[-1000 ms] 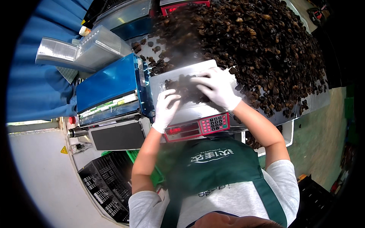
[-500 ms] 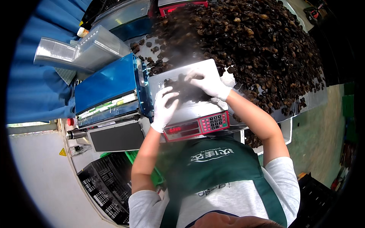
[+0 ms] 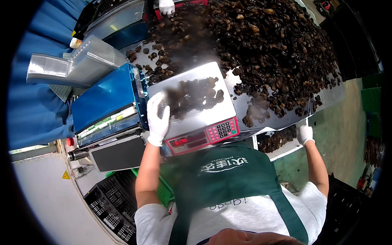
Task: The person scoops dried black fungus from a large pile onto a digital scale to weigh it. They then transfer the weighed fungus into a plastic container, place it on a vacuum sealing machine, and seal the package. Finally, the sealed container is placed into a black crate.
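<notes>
A heap of dark, wrinkled wood ear mushrooms [image 3: 196, 96] lies spread on the metal pan of a weighing scale [image 3: 179, 127], whose red-rimmed front has a lit display and keypad. My left hand [image 3: 157, 120], in a white glove, is at the pan's left side. Its thumb stands apart from its fingers, and a dark mushroom piece shows in the gap. Far to the right, my gloved right hand [image 3: 305, 134] is closed at the table's front edge, beside the corner of a white bin [image 3: 288, 152]. What its fingers hold is too small to make out.
A large mound of wood ear mushrooms [image 3: 273, 53] covers the table behind the scale. Left of it stands a blue machine [image 3: 104, 102], with clear plastic trays [image 3: 92, 59] beyond. Another person's gloved hand [image 3: 166, 7] is at a second scale. Black crates [image 3: 112, 204] stand below left.
My right hand has left the scale pan and moved right to the table's edge. My left hand has stayed at the pan's left side. Another person's hand has appeared at the top.
</notes>
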The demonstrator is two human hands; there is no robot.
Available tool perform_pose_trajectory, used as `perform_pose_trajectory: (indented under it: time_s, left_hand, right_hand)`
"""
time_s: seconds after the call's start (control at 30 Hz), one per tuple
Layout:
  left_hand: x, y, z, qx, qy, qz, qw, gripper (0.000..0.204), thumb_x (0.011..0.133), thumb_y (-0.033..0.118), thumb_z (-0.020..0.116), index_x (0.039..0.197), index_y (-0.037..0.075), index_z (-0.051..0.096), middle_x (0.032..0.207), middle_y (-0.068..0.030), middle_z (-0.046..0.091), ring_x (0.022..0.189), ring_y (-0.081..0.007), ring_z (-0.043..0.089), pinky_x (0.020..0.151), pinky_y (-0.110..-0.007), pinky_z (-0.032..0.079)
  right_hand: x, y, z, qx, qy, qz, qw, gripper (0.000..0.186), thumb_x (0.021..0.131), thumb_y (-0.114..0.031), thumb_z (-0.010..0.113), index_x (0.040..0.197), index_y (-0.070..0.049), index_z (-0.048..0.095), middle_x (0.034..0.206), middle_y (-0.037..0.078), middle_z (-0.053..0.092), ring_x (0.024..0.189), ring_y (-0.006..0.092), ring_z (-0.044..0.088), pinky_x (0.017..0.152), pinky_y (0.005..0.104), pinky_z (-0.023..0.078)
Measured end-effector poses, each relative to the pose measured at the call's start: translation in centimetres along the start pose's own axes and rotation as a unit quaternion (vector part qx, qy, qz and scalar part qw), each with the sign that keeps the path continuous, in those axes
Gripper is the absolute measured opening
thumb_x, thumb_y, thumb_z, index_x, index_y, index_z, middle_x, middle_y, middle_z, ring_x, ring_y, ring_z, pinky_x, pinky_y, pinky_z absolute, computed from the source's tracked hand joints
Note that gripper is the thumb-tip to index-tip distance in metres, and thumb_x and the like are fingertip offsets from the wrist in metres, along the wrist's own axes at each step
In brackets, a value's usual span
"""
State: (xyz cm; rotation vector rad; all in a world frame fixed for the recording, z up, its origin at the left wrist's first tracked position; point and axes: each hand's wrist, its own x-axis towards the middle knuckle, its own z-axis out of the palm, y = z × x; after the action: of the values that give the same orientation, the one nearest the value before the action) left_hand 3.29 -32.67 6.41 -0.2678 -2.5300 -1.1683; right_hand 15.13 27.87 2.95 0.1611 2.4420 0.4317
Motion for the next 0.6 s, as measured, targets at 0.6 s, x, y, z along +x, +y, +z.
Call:
perform_pose_trajectory:
  time_s: [0.6]
  left_hand:
    - [-2.2,1.9,0.2,-0.064,0.125,-0.086,0.986,0.035,0.092,-0.003,0.054,0.127,-0.001,0.057,0.132,-0.0129,0.053,0.124,-0.025,0.052,0.108,-0.036,0.04]
  right_hand:
    - [2.7,-20.0,-2.4,0.536,0.231,-0.128,0.802,0.021,0.084,-0.011,0.067,0.105,-0.008,0.068,0.098,0.012,0.066,0.093,0.0294,0.065,0.084,0.0365,0.052]
